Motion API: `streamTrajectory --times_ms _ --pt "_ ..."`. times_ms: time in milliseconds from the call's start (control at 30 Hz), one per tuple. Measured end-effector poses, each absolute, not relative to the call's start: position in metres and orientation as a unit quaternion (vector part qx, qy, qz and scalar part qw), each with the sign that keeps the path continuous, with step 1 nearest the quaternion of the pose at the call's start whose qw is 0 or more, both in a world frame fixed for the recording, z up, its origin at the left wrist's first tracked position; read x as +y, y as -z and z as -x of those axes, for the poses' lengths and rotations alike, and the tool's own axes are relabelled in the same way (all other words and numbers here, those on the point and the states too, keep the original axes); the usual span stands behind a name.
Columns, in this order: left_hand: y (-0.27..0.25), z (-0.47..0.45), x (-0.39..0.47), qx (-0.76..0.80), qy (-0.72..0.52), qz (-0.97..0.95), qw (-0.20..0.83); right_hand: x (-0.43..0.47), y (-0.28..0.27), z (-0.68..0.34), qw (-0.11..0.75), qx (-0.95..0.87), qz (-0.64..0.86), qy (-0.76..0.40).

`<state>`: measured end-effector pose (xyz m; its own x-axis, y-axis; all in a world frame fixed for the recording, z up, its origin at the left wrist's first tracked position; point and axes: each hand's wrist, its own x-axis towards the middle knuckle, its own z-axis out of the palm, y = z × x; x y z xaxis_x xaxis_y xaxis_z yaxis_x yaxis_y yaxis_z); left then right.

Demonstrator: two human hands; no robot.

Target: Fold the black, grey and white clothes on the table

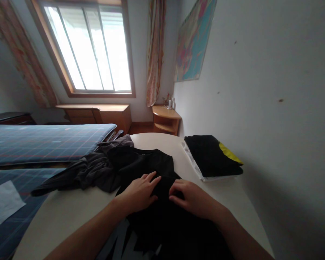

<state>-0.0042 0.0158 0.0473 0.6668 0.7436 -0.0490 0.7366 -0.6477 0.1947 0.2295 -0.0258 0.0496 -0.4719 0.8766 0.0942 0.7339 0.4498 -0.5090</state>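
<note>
A black T-shirt (155, 162) lies on the white table in front of me, its neckline with a small label facing the window. Its lower part, dark with grey shapes, reaches toward my body. On the left side of the shirt rests my left hand (139, 193), open, fingers stretched out over the cloth. My right hand (191, 196) is at the shirt's right side, its fingers curled and thumb and forefinger closed on the fabric. A crumpled dark grey garment (93, 168) lies left of the shirt, partly under it and hanging past the table edge.
A folded stack of black clothing (203, 155) with a yellow patch and white cloth beneath sits at the right, near the wall. The round white table (73, 220) borders a bed with a blue plaid mattress (51, 142). A paper sheet (5, 202) lies at left.
</note>
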Motion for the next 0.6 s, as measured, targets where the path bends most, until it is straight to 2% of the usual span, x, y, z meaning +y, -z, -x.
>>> streamTrajectory --times_ms 67,167,500,600 --pt "-0.041 0.008 0.023 0.377 -0.009 -0.917 0.13 -0.018 -0.042 -0.235 0.233 -0.82 0.501 -0.15" --pt "-0.04 0.014 0.028 0.331 -0.002 -0.93 0.158 -0.006 -0.028 -0.246 0.252 -0.799 0.531 -0.128" --pt "-0.055 0.004 0.014 0.256 0.007 -0.946 0.199 0.005 -0.014 -0.238 0.28 -0.725 0.58 -0.246" --pt "-0.058 0.004 0.009 0.26 0.017 -0.941 0.216 0.009 -0.013 -0.238 0.317 -0.692 0.599 -0.249"
